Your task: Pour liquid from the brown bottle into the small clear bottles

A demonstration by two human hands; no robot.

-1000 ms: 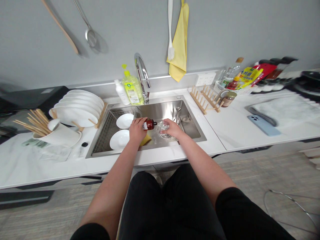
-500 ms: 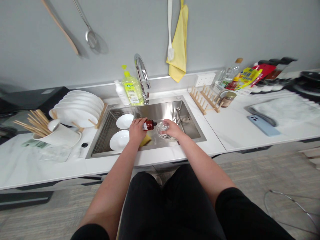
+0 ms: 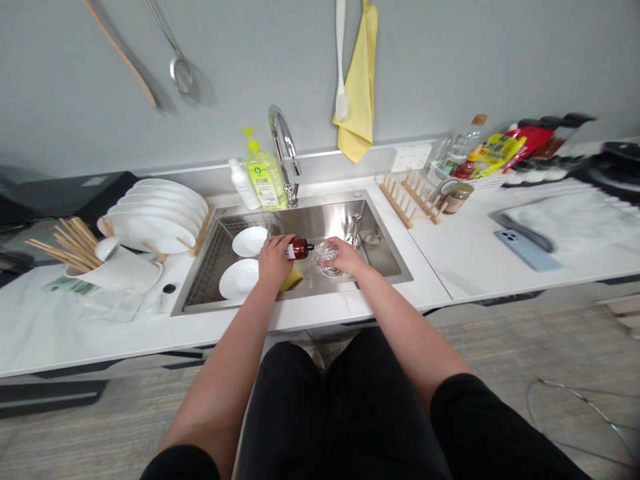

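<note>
Over the sink (image 3: pixel 395 260), my left hand (image 3: pixel 277 260) is wrapped round a brown bottle (image 3: pixel 299 249) with a white label. The bottle lies tilted on its side, its black tip pointing right. Facing that tip, my right hand (image 3: pixel 344 257) grips a small clear glass (image 3: pixel 326 252); tip and glass are close, and I cannot tell whether they touch. Two white bowls, a near one (image 3: pixel 239 280) and a far one (image 3: pixel 249 241), sit in the sink's left part. Part of a yellow sponge or cloth (image 3: pixel 291 279) shows beside my left wrist.
A faucet (image 3: pixel 283 150) rises behind the sink beside a yellow-green soap bottle (image 3: pixel 265 177) and a white bottle (image 3: pixel 243 185). White plates (image 3: pixel 150 227) and a chopstick holder (image 3: pixel 120 270) stand left. A wooden rack (image 3: pixel 413 200), a jar (image 3: pixel 457 198) and a phone (image 3: pixel 527 251) are right.
</note>
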